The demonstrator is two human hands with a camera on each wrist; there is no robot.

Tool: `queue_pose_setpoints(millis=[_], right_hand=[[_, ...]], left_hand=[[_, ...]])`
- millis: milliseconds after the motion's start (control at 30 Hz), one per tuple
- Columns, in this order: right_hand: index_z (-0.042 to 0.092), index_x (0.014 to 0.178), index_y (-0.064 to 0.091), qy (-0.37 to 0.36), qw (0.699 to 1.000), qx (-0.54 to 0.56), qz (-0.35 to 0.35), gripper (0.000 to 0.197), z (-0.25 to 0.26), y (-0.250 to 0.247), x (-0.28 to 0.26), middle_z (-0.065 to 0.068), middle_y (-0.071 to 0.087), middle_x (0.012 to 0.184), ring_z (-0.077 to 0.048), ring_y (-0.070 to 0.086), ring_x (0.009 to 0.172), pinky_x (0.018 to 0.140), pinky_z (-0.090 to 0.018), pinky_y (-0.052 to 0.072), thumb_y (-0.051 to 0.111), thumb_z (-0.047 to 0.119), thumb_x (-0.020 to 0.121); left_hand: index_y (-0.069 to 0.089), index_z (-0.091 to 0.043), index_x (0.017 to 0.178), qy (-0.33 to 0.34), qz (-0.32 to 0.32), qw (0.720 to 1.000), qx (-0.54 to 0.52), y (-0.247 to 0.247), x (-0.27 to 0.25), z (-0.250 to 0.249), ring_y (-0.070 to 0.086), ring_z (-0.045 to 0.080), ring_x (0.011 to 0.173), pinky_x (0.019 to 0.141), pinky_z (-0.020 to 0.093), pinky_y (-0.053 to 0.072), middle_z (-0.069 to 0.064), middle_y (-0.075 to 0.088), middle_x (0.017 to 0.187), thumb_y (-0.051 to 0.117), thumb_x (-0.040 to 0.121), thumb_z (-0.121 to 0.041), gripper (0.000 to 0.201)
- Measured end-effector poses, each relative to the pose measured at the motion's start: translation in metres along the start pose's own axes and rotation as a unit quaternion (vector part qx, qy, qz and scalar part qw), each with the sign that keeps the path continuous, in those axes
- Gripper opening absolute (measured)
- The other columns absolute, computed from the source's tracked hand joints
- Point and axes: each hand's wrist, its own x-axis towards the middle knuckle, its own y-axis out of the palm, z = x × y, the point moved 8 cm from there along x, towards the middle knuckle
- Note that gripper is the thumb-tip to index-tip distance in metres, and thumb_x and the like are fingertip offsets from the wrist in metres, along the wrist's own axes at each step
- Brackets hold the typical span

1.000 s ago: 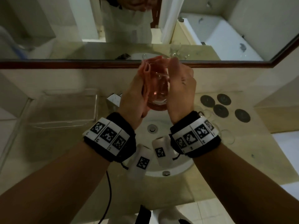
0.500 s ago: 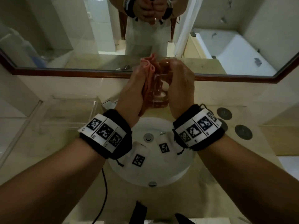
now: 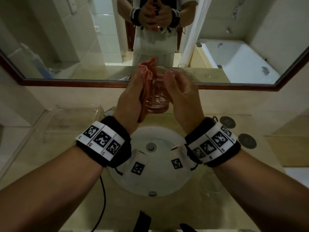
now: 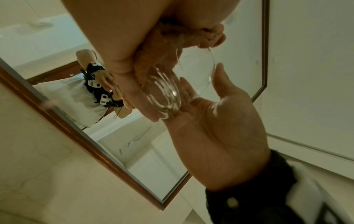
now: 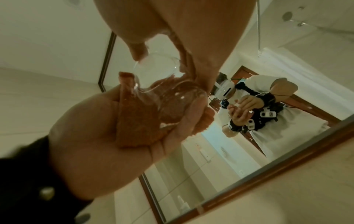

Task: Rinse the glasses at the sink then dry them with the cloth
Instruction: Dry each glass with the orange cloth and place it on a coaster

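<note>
Cloth [image 3: 148, 69] now bunched higher past the rim of the glass [image 3: 156, 96]. Left hand [image 3: 129, 101] grips cloth against glass; right hand [image 3: 185, 96] cups glass, above sink [image 3: 157, 181]. Drying likely mid-way.

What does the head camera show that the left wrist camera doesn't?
Only the head view: the sink below the hands and dark discs on the counter. Only the left wrist view: the right hand with its bare palm facing the glass. Both: the left hand pressing the pink cloth to the glass, and the mirror.
</note>
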Motion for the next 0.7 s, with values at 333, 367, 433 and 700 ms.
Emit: queue_pose_setpoints(millis=[333,367,433,700], right_hand=[[0.017,0.144,0.046,0.027,0.987,-0.158,0.027,0.074,-0.003,-0.002,-0.007,-0.002,0.065,0.116,-0.012,0.068,0.101,0.08,-0.024,0.059,0.069,0.056,0.085],[0.014,0.138,0.051,0.033,0.99,-0.136,0.008,0.063,-0.003,-0.003,-0.009,0.0,0.068,0.113,-0.01,0.069,0.098,0.079,-0.025,0.06,0.07,0.047,0.088],[0.014,0.127,0.057,0.03,0.992,-0.123,0.0,0.04,-0.004,0.001,-0.011,0.001,0.071,0.11,-0.012,0.071,0.098,0.085,-0.033,0.061,0.064,0.037,0.095],[0.009,0.142,0.042,0.084,0.991,0.039,0.098,0.06,-0.013,0.04,-0.015,-0.005,0.067,0.112,-0.021,0.07,0.103,0.091,-0.041,0.059,0.053,0.044,0.094]], left_hand=[[0.042,-0.011,0.146,-0.024,0.006,0.999,-0.02,-0.018,-0.003,0.012,0.061,0.047,0.118,0.098,0.07,0.046,0.026,0.061,0.132,0.036,0.102,-0.051,0.06],[0.043,-0.012,0.145,-0.027,0.005,1.0,-0.011,-0.019,-0.004,0.011,0.06,0.05,0.118,0.096,0.072,0.045,0.028,0.06,0.133,0.039,0.099,-0.053,0.062],[0.044,-0.014,0.144,-0.031,0.003,1.0,-0.001,-0.021,-0.006,0.011,0.059,0.052,0.118,0.094,0.074,0.045,0.031,0.057,0.134,0.045,0.095,-0.057,0.065],[0.042,-0.01,0.146,-0.024,0.001,1.0,-0.004,-0.031,-0.009,0.005,0.064,0.043,0.116,0.092,0.057,0.054,0.026,0.061,0.131,0.038,0.1,-0.047,0.059]])
